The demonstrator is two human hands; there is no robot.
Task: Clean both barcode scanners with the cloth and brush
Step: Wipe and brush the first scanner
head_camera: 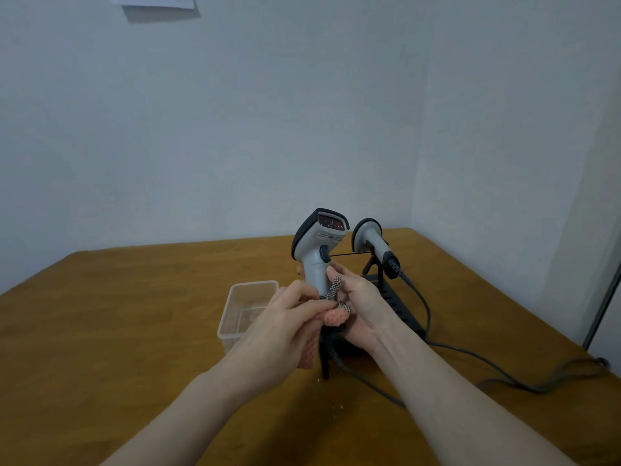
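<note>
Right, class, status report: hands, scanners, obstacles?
Right hand grips held scanner. Left hand pinches cloth at its handle. Second scanner on stand. No obstruction.

Both my forearms reach forward from the near edge and meet at the middle. My left hand (285, 317) is curled, its fingers bunched and pinching the cloth (331, 318) against the scanner (317, 250) handle. My right hand (361, 306) wraps that handle from the right, thumb pointing up along it, palm turned left.
</note>
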